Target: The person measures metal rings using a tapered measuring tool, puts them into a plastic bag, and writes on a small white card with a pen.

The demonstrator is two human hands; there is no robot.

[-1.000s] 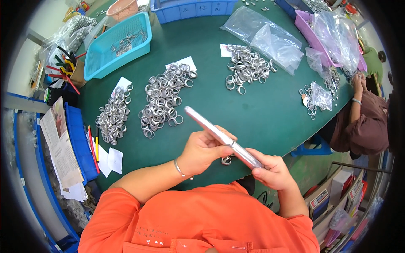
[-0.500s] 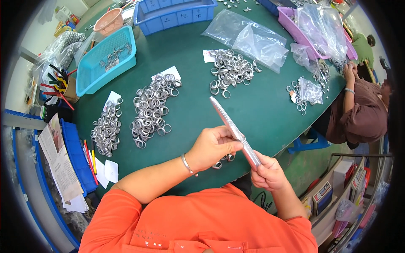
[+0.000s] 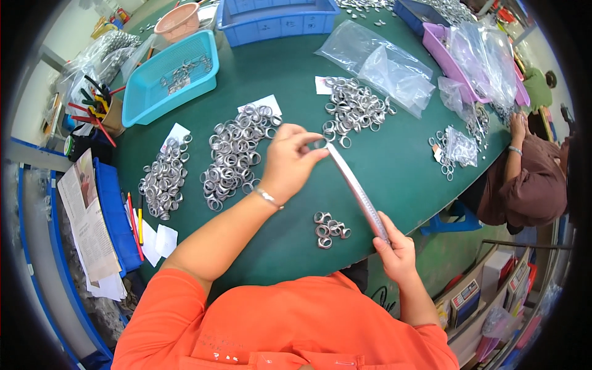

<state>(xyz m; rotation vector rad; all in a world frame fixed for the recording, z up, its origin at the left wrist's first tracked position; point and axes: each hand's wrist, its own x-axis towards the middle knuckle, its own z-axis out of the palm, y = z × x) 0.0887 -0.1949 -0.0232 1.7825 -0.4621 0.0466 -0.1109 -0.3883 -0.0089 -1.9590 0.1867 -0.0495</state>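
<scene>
Rod-shaped and silvery, the long metal bar [image 3: 357, 192] slants across the near part of the table, its lower end gripped in the closed right hand [image 3: 394, 246] at the table's near edge and its upper end reaching to the left hand [image 3: 290, 157]. The left hand's fingers are pinched together around a small shiny metal ring [image 3: 319, 143] right at the bar's upper tip. Just beside the bar, between the two forearms, lies a small cluster of rings [image 3: 330, 228], round, smooth and glinting. More of the same rings lie in loose heaps farther out: a long middle pile [image 3: 234, 154], a narrower left pile [image 3: 161, 179] and a far pile [image 3: 351, 108], each with a white paper slip next to it. The table [image 3: 394, 160] is covered in a matte dark green surface with a curved front edge. On it stand a turquoise plastic basket [image 3: 166, 86] with latticed walls, a blue plastic bin [image 3: 277, 18] and a purple tray [image 3: 456, 61] under crinkled clear plastic bags [image 3: 382, 65]. Red and yellow pencils [image 3: 135, 216] and papers [image 3: 89, 228] lie at the left edge. Another person in a brown top [image 3: 530, 185] sits at the right side, one hand among bagged rings.
</scene>
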